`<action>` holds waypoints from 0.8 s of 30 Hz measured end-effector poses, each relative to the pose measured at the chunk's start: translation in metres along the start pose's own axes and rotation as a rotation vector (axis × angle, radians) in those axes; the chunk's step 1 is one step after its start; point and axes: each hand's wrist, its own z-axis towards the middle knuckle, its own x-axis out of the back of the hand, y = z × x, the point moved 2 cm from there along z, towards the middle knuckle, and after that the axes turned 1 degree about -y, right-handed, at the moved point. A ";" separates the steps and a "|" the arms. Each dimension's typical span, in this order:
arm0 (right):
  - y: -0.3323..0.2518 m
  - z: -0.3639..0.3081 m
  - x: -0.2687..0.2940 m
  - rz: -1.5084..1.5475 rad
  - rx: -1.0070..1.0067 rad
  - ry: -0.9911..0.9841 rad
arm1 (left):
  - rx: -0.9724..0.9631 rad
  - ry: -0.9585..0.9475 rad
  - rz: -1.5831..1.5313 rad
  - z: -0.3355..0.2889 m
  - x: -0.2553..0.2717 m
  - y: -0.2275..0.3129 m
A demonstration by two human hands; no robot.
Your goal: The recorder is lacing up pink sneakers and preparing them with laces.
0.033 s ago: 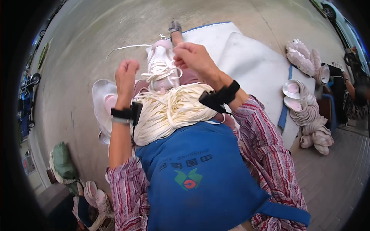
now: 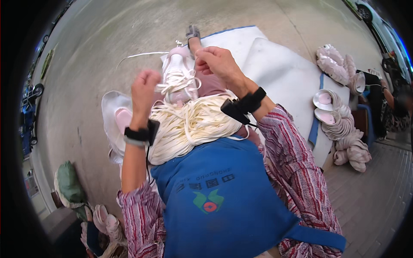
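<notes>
A seated person works over their own lap on a broad concrete floor (image 2: 86,112), open at the edges, where a pale car (image 2: 373,26) and a blue wheeled vehicle (image 2: 28,116) stand. A white-and-pink shoe upper (image 2: 176,64), cream laces looped across it, lies over the person's thighs between the two hands. The left hand (image 2: 145,90), blurred, is raised just left of it; the right hand (image 2: 216,64) is raised on its right. Both hands curl their fingers inward, though I cannot tell whether either grip pinches a lace. Nearer the body, a thick bundle of cream laces (image 2: 193,122) spreads over the lap, against a blue apron (image 2: 228,180). A second shoe upper (image 2: 110,105) sits left of the left forearm. Ahead and right, a white sheet (image 2: 284,64) with blue edging covers the floor; stacked uppers (image 2: 344,127) lie along its right side, near another person in dark clothes (image 2: 375,114). Grey paving (image 2: 357,206) fills the lower right. A green sack (image 2: 71,185) stands lower left, near more stacked uppers.
</notes>
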 end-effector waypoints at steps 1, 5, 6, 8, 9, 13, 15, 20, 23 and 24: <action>0.004 0.009 0.010 0.047 -0.057 0.086 | -0.038 -0.115 -0.107 -0.018 -0.014 0.017; 0.024 0.033 0.037 0.004 -0.136 0.230 | -0.446 -0.448 -0.033 -0.083 -0.081 0.081; 0.029 0.038 0.040 -0.007 -0.128 0.238 | -0.600 -0.475 -0.050 -0.093 -0.095 0.094; 0.036 0.043 0.048 -0.307 -0.107 0.375 | -0.727 -0.506 -0.083 -0.104 -0.116 0.109; 0.039 0.044 0.051 -0.390 -0.077 0.390 | -0.650 -0.493 -0.073 -0.106 -0.124 0.111; 0.048 0.043 0.057 -0.666 0.016 0.438 | -0.507 -0.487 -0.058 -0.110 -0.139 0.108; 0.050 0.039 0.056 -0.834 0.048 0.429 | -0.352 -0.537 -0.085 -0.109 -0.143 0.102; 0.056 0.029 0.049 -0.963 0.163 0.407 | 0.141 -0.765 -0.342 -0.105 -0.147 0.088; 0.060 0.025 0.051 -1.042 0.176 0.378 | 0.358 -0.830 -0.465 -0.111 -0.144 0.087; 0.061 0.025 0.053 -1.088 0.180 0.370 | 0.367 -0.879 -0.520 -0.114 -0.143 0.089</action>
